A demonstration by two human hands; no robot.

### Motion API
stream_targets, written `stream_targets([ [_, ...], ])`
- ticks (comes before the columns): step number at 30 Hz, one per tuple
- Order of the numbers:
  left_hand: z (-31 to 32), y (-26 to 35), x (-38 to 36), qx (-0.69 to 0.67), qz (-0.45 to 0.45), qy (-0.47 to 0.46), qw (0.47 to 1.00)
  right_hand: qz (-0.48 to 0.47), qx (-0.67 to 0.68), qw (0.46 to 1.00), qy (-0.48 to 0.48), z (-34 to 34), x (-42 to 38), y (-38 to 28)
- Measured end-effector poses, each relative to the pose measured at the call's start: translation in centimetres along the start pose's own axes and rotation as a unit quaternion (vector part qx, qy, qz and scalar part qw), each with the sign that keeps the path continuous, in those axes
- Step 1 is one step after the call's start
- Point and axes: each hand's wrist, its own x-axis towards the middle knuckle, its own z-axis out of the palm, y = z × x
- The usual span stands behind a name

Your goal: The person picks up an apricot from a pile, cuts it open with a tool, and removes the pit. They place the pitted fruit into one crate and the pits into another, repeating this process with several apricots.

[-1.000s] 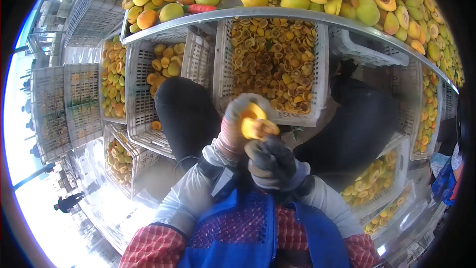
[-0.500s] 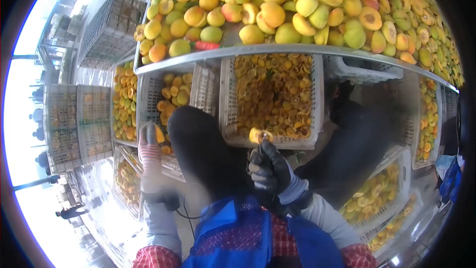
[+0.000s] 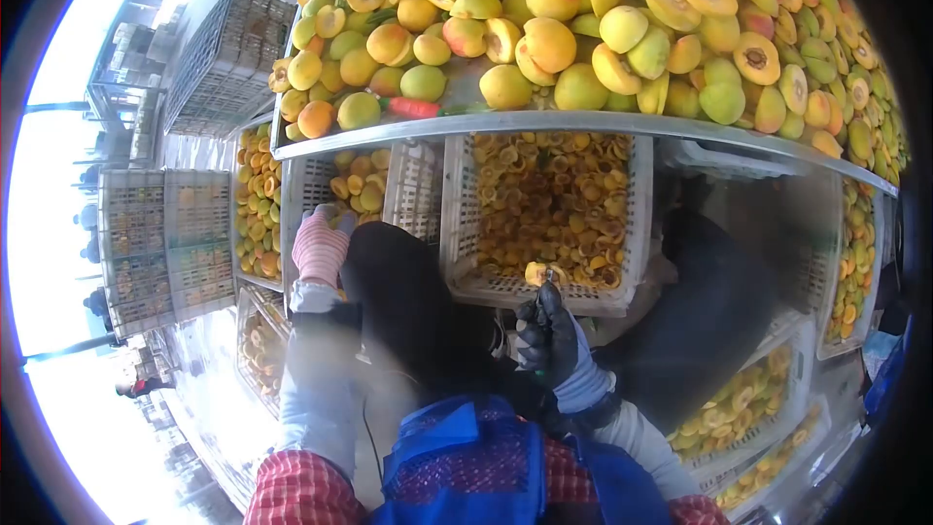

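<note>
My left hand, in a pink-and-white striped glove with grey fingertips, reaches over the crate of peach halves left of my knee. Its fingertips point down among the fruit and are partly hidden. In front of my body, my right hand, in a dark-palmed grey glove, is closed around a small metal-tipped tool. A yellow peach piece sits at the tool's tip, over the near rim of the middle crate, which holds brownish pit halves and scraps.
A metal-edged table heaped with whole and halved peaches spans the front. A red-handled tool lies near its edge. More crates of peach halves stand at my right; stacked crates stand at the left.
My left hand has moved forward and right, from beside the left crate to over it; the peach piece at its fingers no longer shows. My right hand is slightly lower and further right in view.
</note>
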Motion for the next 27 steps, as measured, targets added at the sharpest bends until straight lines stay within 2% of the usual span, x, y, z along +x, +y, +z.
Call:
stream_targets([
  [3,2.9,-4.0,2.9,-0.131,0.05,-0.132,0.981,-0.014,-0.027,0.997,0.076,0.9,-0.4,-0.3],
  [4,2.1,-3.8,2.5,-0.199,0.008,-0.187,0.962,-0.02,-0.031,0.995,0.088,0.7,-0.4,-0.4],
  [7,4.2,-6.8,3.8,-0.207,-0.011,-0.225,0.952,-0.041,-0.034,0.993,0.105,0.7,-0.4,-0.6],
  [10,4.5,-6.9,2.9,-0.172,-0.024,-0.162,0.971,-0.042,-0.02,0.995,0.092,0.7,0.1,-0.9],
  [14,4.9,-6.7,1.4,0.025,-0.036,-0.105,0.994,-0.048,-0.055,0.994,0.083,1.0,-0.3,-0.8],
  [17,8.9,-10.2,2.1,0.106,-0.038,-0.055,0.992,-0.063,-0.019,0.986,-0.154,0.6,-1.0,-1.1],
  [18,8.7,-9.8,1.5,0.051,-0.054,0.004,0.997,-0.014,-0.002,0.996,-0.083,0.2,-0.3,-0.9],
  [19,7.0,-7.8,0.6,-0.102,-0.04,0.109,0.988,0.008,0.013,0.995,-0.102,0.0,-0.1,-0.6],
  [20,5.0,-5.1,-0.6,-0.263,0.018,0.188,0.946,0.028,0.025,0.992,-0.122,-0.1,-0.1,-0.5],
  [21,2.6,-2.5,-2.1,-0.365,0.091,0.215,0.901,0.051,0.034,0.988,-0.142,-0.1,0.0,-0.5],
  [22,0.8,-0.1,-3.9,-0.346,0.176,0.231,0.892,0.037,0.004,0.982,-0.187,1.0,-0.7,-0.4],
  [23,-0.9,2.3,-5.7,-0.327,0.261,0.243,0.875,0.051,0.006,0.984,-0.168,0.9,-0.5,0.0],
  [25,-0.8,5.0,-9.2,-0.401,0.293,0.108,0.861,0.066,0.009,0.988,-0.141,0.3,0.7,0.2],
  [26,-1.4,6.9,-11.2,-0.495,0.258,-0.045,0.829,0.063,0.001,0.977,-0.206,0.0,0.4,0.2],
  [27,-1.8,8.6,-13.1,-0.57,0.209,-0.198,0.769,0.065,-0.012,0.978,-0.197,0.4,0.2,0.1],
])
